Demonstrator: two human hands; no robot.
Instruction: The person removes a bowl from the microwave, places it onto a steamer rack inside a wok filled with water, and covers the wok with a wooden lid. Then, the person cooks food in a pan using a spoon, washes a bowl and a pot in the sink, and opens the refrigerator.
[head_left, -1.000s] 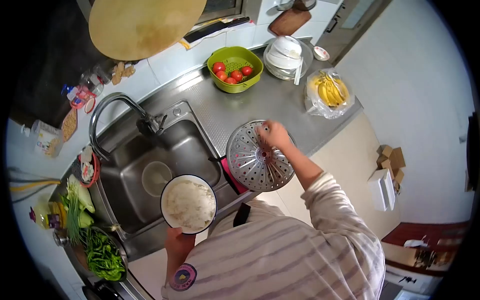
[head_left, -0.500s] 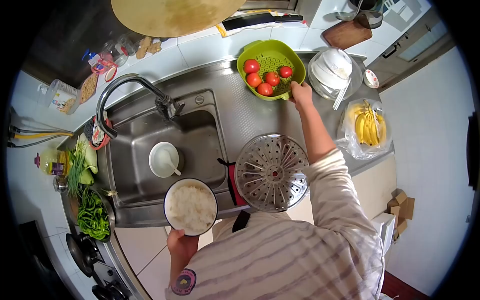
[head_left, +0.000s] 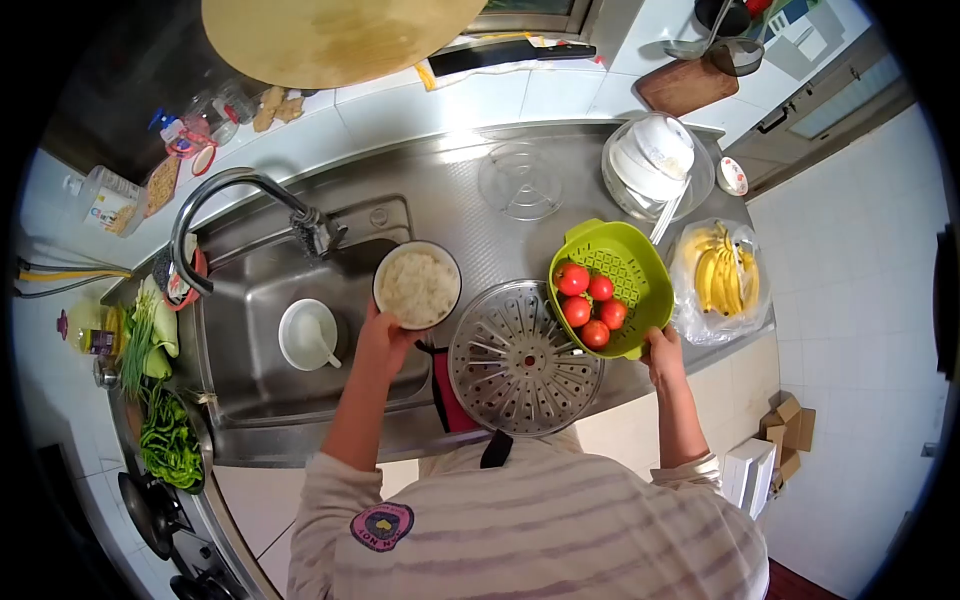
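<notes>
My left hand [head_left: 390, 338] grips a white dark-rimmed bowl [head_left: 459, 283] of cooked rice [head_left: 417, 285], above the right edge of the sink. My right hand [head_left: 662, 355] is closed on the handle of a green colander [head_left: 645, 262], which holds several red tomatoes [head_left: 577, 312]. That colander overlaps the right side of a round perforated steel steamer plate [head_left: 525, 365] at the front counter edge. A round wire rack [head_left: 521, 180] rests on the counter behind.
A white bowl [head_left: 288, 350] with a spoon stands in the sink [head_left: 245, 395] under the faucet [head_left: 240, 178]. Stacked white bowls [head_left: 640, 170] and bagged bananas [head_left: 722, 280] are at right. Green peppers [head_left: 170, 440] lie at left. A knife [head_left: 490, 57] rests on the back ledge.
My right hand has brought the colander of tomatoes forward from the back counter, uncovering the wire rack. My left hand has carried the rice bowl up and away from my body.
</notes>
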